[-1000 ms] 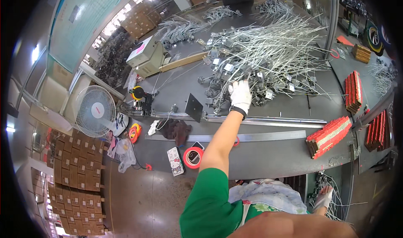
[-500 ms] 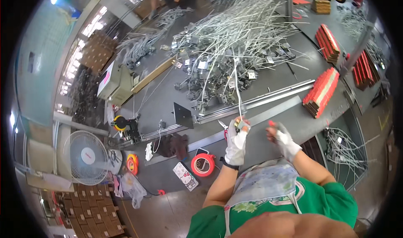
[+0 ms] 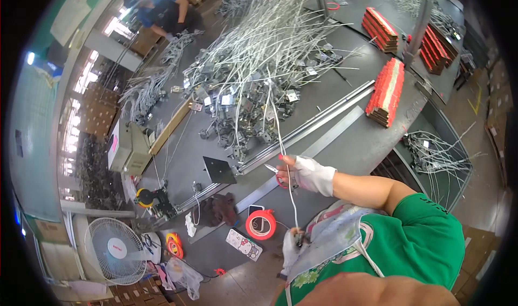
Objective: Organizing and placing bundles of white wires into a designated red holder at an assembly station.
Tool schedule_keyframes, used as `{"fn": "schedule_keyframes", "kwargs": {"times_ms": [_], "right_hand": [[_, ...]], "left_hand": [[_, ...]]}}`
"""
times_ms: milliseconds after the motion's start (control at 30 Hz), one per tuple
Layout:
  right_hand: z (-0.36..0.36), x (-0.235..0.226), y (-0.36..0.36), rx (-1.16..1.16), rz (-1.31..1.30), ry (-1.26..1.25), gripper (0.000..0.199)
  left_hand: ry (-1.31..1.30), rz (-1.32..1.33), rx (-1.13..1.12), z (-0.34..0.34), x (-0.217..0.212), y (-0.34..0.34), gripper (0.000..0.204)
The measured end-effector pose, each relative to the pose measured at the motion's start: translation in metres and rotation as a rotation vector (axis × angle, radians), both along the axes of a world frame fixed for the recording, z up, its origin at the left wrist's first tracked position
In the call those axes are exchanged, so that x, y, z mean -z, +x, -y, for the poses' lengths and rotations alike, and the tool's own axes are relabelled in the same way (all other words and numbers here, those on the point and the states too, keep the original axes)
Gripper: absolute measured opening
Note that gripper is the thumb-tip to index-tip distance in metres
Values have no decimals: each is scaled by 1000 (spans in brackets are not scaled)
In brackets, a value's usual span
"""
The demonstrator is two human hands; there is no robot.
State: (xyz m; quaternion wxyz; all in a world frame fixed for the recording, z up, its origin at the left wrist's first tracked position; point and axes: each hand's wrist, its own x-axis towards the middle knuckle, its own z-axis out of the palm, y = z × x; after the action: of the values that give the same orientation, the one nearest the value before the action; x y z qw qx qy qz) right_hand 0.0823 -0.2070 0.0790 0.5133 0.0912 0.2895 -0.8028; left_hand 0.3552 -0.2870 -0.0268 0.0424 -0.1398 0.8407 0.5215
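A thin white cable (image 3: 292, 202) runs from the big heap down toward my apron. My right hand (image 3: 313, 175), in a white fingerless glove, pinches it at mid-length with thumb and fingers. Low against the apron, my left hand (image 3: 289, 253), gloved too and partly hidden, holds the cable's lower end, where a small dark metal part (image 3: 299, 237) shows. Beside my right fingers lie red-handled scissors (image 3: 272, 168), their blades pointing to the left. Past them spreads the heap of white cables with metal parts (image 3: 243, 90).
Metal rails (image 3: 324, 117) cross the bench. Stacks of red-and-white strips (image 3: 386, 93) stand at right, above a bin (image 3: 440, 160) of cables. A red tape roll (image 3: 260, 224), phone case (image 3: 244, 244) and dark cloth (image 3: 218, 209) lie near left; a fan (image 3: 116, 249) stands further left. Another person (image 3: 162, 12) works at the back.
My left hand has come down to the apron with the cable end. My right hand has moved left and closed on the cable. The view has shifted; the other person shows more.
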Motion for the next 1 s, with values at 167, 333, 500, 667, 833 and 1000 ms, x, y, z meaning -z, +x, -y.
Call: {"fn": "schedule_keyframes", "kwargs": {"times_ms": [167, 333, 500, 667, 833, 1000], "right_hand": [[-40, -35, 26, 91, -42, -82, 33], [-94, -57, 18, 89, -133, -213, 39], [-106, -39, -28, 149, -130, 7, 37], [-85, 29, -74, 232, -371, 79, 43], [-50, 30, -108, 316, -95, 238, 32], [-19, 2, -95, 188, -65, 114, 18]], "left_hand": [[-488, -261, -48, -13, -71, -17, 29], [-496, -508, -9, -32, -79, -59, 27], [-629, -423, 124, -54, -69, -86, 28], [-667, -269, 136, -65, -47, -84, 29], [-574, -172, -54, -62, 0, -1, 12], [-526, -24, -123, -65, -36, 39, 10]]}}
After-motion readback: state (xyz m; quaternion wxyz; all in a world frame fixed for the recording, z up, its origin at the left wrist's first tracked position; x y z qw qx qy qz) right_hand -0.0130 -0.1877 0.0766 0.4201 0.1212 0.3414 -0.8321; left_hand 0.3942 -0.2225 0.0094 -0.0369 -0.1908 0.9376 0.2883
